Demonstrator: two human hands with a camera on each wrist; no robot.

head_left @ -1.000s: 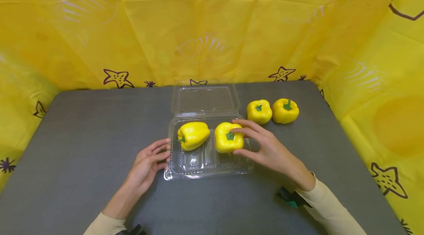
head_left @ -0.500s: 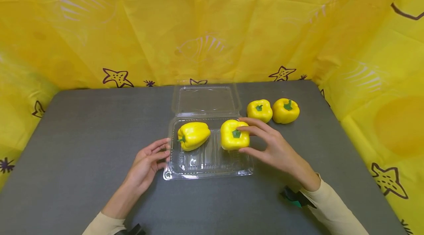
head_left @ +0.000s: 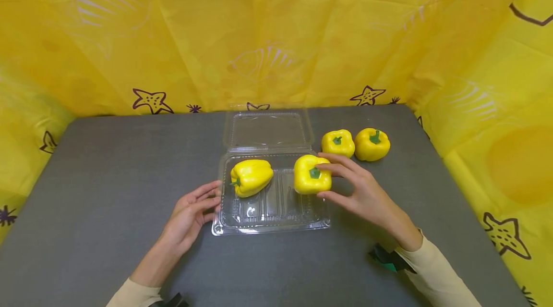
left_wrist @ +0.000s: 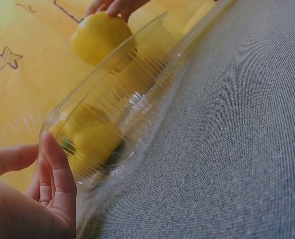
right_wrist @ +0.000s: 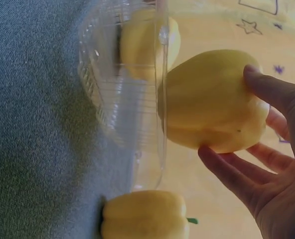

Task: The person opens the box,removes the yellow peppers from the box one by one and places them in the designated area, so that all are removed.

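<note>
A clear plastic clamshell container (head_left: 259, 215) lies with its lid folded back. My left hand (head_left: 192, 215) pinches its left rim between thumb and fingers, as the left wrist view (left_wrist: 43, 184) also shows. Inside, on the left, a yellow bell pepper (head_left: 251, 178) lies on its side, green stem toward the left hand. My right hand (head_left: 363, 189) holds a second yellow bell pepper (head_left: 307, 179) by its stem end, stem upward, over the container's right part. In the right wrist view, this bell pepper (right_wrist: 212, 99) is level with the rim, mostly above the tray.
Two more yellow bell peppers, one nearer (head_left: 334, 146) and one farther right (head_left: 372, 146), stand side by side behind the right hand. The open lid (head_left: 268, 130) reaches toward the back edge of the grey table (head_left: 108, 191). Yellow patterned cloth (head_left: 276, 23) hangs behind and at the sides.
My right hand has carried its bell pepper to the right and slightly back, away from the one lying in the container. The left hand stays at the rim.
</note>
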